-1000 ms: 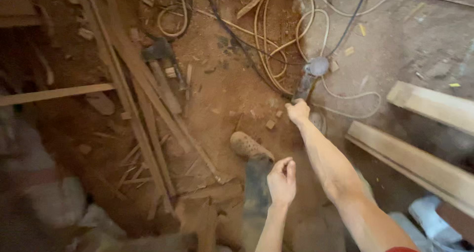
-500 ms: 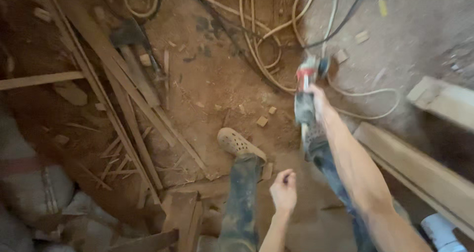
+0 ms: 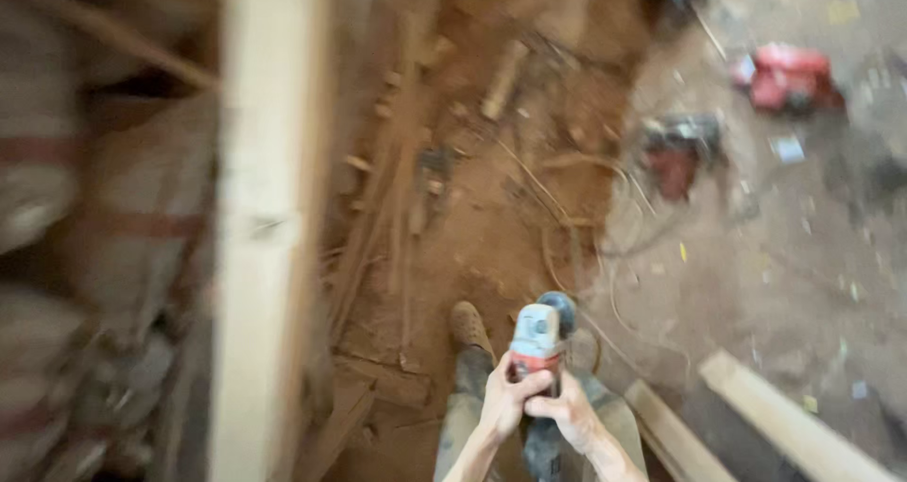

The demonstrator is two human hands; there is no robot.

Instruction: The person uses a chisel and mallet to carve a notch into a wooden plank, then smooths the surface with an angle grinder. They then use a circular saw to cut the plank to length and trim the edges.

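Note:
Both my hands hold a grey and red angle grinder [image 3: 539, 337] in front of my legs, its round head pointing away from me. My left hand [image 3: 507, 395] grips the body from the left side. My right hand [image 3: 567, 409] wraps the rear handle just right of it. Below the tool I see my trousers and one shoe [image 3: 468, 326] on the reddish dirt floor. The picture is blurred by motion.
A tall pale wooden post [image 3: 260, 227] stands at the left. Scrap wood strips [image 3: 378, 227] and cables [image 3: 576, 236] lie on the floor ahead. Red power tools [image 3: 789, 76] [image 3: 678, 151] sit at the upper right. Pale planks [image 3: 789, 425] lie at the lower right. Sacks [image 3: 57, 208] are stacked far left.
My right hand lifted the grinder off the floor and brought it close to my body. My left hand closed on it too. The view swung to the right.

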